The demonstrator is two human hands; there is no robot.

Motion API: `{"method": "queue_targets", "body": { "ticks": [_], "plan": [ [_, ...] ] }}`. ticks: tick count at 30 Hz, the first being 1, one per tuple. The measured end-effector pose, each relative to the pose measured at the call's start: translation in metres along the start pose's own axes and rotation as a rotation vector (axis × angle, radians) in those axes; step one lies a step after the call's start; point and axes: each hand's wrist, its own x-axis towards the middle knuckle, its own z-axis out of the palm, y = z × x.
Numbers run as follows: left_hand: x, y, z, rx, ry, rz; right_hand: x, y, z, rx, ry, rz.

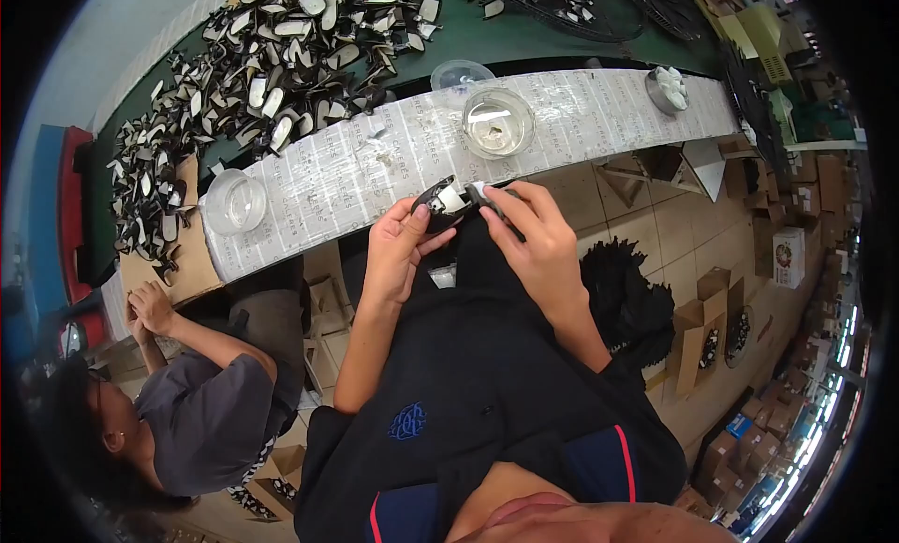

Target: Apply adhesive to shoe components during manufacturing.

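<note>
Black piece (448, 201), in left hand (395, 250) (white-topped)

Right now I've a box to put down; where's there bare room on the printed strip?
Bare: the printed strip between the clear round bowl and metal tin of white wads, and right of the clear cup, short of some scraps. Crowded: the green tabletop at left, heaped with dark shoe parts, and the strip's front edge by the left hand and right hand.

Beige tiled floor (688, 229), cardboard boxes (831, 183) stacked along right, bright strip lights (807, 457) lower right, pale patterned covering on table (590, 108).
</note>
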Motion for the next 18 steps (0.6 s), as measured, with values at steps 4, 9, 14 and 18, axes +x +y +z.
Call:
{"method": "queue_targets", "body": {
  "ticks": [4,9,14,18],
  "plan": [
    [-0.002,0.001,0.001,-0.002,0.015,-0.013,0.003,0.006,-0.006,-0.039,0.071,0.024],
    [-0.001,0.002,0.002,0.013,0.015,-0.023,0.004,0.000,-0.011,0.078,0.094,0.084],
    [-0.001,0.004,0.005,-0.032,0.001,-0.044,0.004,-0.009,-0.010,0.128,0.073,0.054],
    [-0.001,0.005,0.007,-0.036,-0.001,-0.047,0.003,-0.009,-0.008,0.153,0.067,0.051]
  ]
}}
